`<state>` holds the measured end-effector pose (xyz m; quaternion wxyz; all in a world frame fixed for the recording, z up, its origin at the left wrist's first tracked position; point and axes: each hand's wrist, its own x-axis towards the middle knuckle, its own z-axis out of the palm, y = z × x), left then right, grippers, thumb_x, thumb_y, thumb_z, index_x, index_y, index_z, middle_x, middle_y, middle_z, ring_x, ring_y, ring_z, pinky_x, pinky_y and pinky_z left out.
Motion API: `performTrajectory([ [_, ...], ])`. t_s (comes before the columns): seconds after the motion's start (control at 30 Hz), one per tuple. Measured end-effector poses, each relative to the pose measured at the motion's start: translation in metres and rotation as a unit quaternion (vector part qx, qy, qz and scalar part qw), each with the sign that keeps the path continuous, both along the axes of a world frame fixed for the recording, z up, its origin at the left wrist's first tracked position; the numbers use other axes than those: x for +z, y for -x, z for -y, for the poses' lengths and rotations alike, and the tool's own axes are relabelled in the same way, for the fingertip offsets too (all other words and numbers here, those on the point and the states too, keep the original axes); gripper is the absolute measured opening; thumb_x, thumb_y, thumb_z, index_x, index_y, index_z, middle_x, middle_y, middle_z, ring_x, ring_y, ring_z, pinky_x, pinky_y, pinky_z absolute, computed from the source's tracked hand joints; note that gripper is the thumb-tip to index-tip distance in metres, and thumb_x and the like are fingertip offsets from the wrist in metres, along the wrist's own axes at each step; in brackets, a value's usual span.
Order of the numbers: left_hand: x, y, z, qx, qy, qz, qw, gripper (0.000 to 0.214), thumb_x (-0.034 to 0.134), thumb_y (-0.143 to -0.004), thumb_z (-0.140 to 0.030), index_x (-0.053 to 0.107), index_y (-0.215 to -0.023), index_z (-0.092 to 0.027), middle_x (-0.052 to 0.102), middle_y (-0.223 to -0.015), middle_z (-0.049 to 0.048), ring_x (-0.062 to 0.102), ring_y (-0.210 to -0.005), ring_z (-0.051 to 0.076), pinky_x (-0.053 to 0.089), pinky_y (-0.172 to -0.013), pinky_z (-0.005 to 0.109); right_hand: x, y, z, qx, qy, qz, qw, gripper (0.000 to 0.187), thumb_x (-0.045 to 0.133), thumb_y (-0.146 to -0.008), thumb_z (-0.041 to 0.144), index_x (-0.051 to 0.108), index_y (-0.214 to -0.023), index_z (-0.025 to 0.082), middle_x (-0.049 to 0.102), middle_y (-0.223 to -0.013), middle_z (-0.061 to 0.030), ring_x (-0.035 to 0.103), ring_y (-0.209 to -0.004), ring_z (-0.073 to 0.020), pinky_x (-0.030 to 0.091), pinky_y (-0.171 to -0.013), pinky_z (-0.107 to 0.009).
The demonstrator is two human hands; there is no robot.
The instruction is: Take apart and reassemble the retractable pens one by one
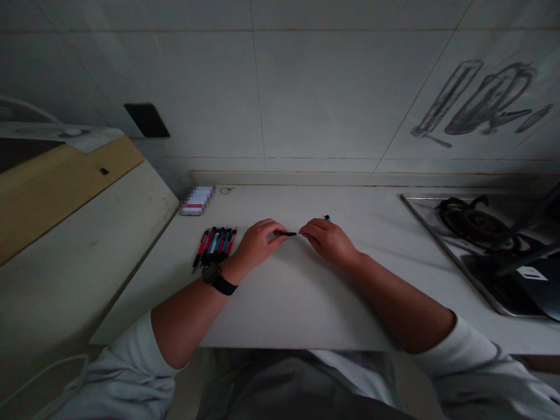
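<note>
My left hand (pixel 261 242), wearing a black watch (pixel 214 275), pinches a dark pen part (pixel 289 234) between thumb and fingers above the white counter. Its black end points right, toward my other hand. Across a small gap, my right hand (pixel 329 240) has its fingertips pressed together; whatever is between them is too small to make out. Just behind the right hand, a small black-and-teal piece (pixel 327 217) shows, partly hidden by the hand. Left of my left hand lies a row of several pens (pixel 214 242) in red, blue, white and black, side by side.
A blurred white-and-red box (pixel 196 201) stands at the back left, beside a small ring-like item (pixel 226 190). A white cabinet or appliance (pixel 87 216) borders the left side. On the right is a gas stove (pixel 476 233) with a metal rim. A tiled wall (pixel 315 93) rises behind.
</note>
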<state>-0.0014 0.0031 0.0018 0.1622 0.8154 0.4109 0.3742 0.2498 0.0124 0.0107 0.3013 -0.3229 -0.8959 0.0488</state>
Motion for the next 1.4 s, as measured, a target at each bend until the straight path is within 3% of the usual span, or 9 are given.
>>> performTrajectory([
  [0.57, -0.001, -0.002, 0.002, -0.011, 0.026, -0.023, 0.999, 0.005, 0.073, -0.092, -0.026, 0.074, -0.097, -0.024, 0.077, -0.095, 0.003, 0.07, -0.092, 0.021, 0.053, -0.088, 0.036, -0.006, 0.005, 0.004, 0.031, 0.031, -0.048, 0.998, 0.021, 0.05, -0.104, 0.02, 0.065, -0.119, 0.021, 0.071, -0.108, -0.0109, 0.069, -0.096, -0.0218, 0.057, -0.088, -0.037],
  [0.7, -0.001, -0.002, 0.001, -0.022, 0.026, -0.02, 0.999, 0.006, 0.071, -0.094, -0.025, 0.075, -0.099, -0.024, 0.077, -0.097, 0.0023, 0.071, -0.094, 0.021, 0.053, -0.089, 0.036, -0.004, 0.009, 0.009, 0.055, 0.081, -0.113, 0.989, 0.031, 0.054, -0.098, 0.016, 0.061, -0.127, 0.023, 0.063, -0.118, -0.0116, 0.066, -0.098, -0.02, 0.061, -0.087, -0.038],
  [0.93, -0.004, -0.001, 0.0, -0.025, 0.034, -0.026, 0.999, 0.007, 0.07, -0.095, -0.027, 0.075, -0.1, -0.024, 0.077, -0.099, 0.0029, 0.071, -0.097, 0.021, 0.053, -0.09, 0.037, -0.004, 0.01, 0.013, 0.099, 0.145, -0.164, 0.971, 0.063, 0.048, -0.078, 0.001, 0.053, -0.136, 0.027, 0.056, -0.129, -0.0104, 0.056, -0.125, -0.0238, 0.056, -0.106, -0.049],
  [1.13, -0.004, -0.001, 0.0, -0.019, 0.042, -0.022, 0.999, 0.006, 0.069, -0.095, -0.024, 0.073, -0.097, -0.021, 0.076, -0.095, 0.003, 0.069, -0.091, 0.019, 0.052, -0.086, 0.034, -0.006, 0.003, 0.005, 0.099, 0.164, -0.155, 0.969, 0.057, 0.053, -0.087, 0.012, 0.051, -0.141, 0.029, 0.055, -0.136, -0.0107, 0.055, -0.13, -0.0265, 0.053, -0.107, -0.053],
  [1.2, -0.004, -0.001, -0.001, -0.016, 0.043, -0.022, 0.999, 0.005, 0.069, -0.095, -0.024, 0.072, -0.097, -0.02, 0.075, -0.094, 0.0029, 0.069, -0.089, 0.018, 0.052, -0.084, 0.033, -0.005, -0.004, -0.003, 0.05, 0.153, -0.17, 0.972, 0.045, 0.055, -0.093, 0.022, 0.053, -0.138, 0.027, 0.059, -0.135, -0.0114, 0.058, -0.127, -0.0265, 0.055, -0.104, -0.05],
  [1.3, -0.006, 0.0, -0.001, -0.028, 0.039, -0.04, 0.998, 0.005, 0.069, -0.095, -0.025, 0.072, -0.097, -0.02, 0.072, -0.094, 0.0027, 0.067, -0.089, 0.018, 0.051, -0.084, 0.032, -0.004, -0.024, -0.022, -0.125, 0.137, -0.175, 0.967, 0.033, 0.054, -0.097, 0.032, 0.058, -0.128, 0.023, 0.067, -0.117, -0.0116, 0.067, -0.103, -0.0238, 0.058, -0.088, -0.041],
  [1.4, -0.01, 0.001, -0.002, -0.062, 0.036, -0.062, 0.995, 0.005, 0.07, -0.095, -0.025, 0.072, -0.096, -0.021, 0.071, -0.097, 0.0031, 0.066, -0.093, 0.018, 0.05, -0.086, 0.032, -0.007, -0.046, -0.039, -0.27, 0.143, -0.045, 0.951, 0.04, 0.061, -0.093, 0.033, 0.057, -0.129, 0.018, 0.071, -0.104, -0.0113, 0.067, -0.082, -0.0218, 0.054, -0.083, -0.038],
])
